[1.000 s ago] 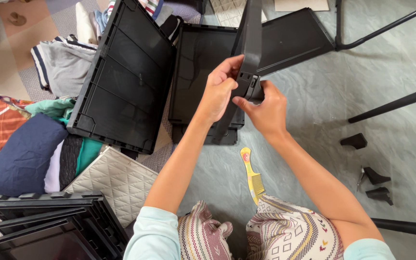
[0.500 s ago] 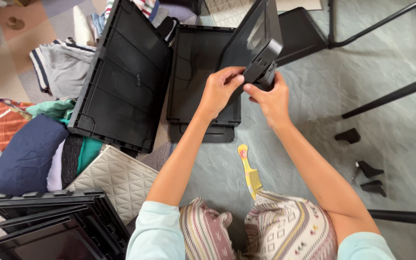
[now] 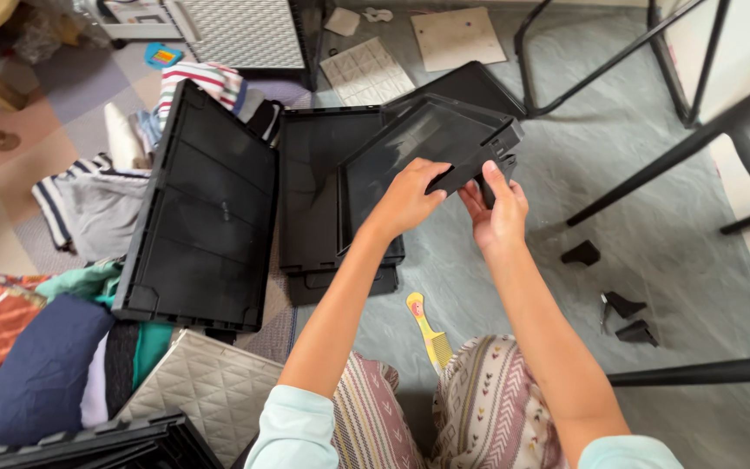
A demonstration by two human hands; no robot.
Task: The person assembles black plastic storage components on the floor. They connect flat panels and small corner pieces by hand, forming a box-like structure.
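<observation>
I hold a black plastic panel (image 3: 423, 148) in the air with both hands, its flat face turned up toward me. My left hand (image 3: 407, 198) grips its near edge with the thumb on top. My right hand (image 3: 496, 213) is under the panel's right corner, fingers curled around a small black clip part there. Below the held panel another black tray panel (image 3: 310, 187) lies flat on the grey floor mat. A large ribbed black panel (image 3: 201, 213) leans over the clothes to the left.
A yellow comb (image 3: 428, 328) lies by my knees. Three small black plastic feet (image 3: 622, 304) sit on the mat at right. Black metal frame legs (image 3: 653, 165) cross the right side. Folded clothes (image 3: 41, 365), a quilted grey pad (image 3: 206, 382) and stacked black panels (image 3: 115, 443) fill the left.
The panel has tipped from standing on edge to nearly flat, face up. Both hands moved with it, and my view shifted upward across the room.
</observation>
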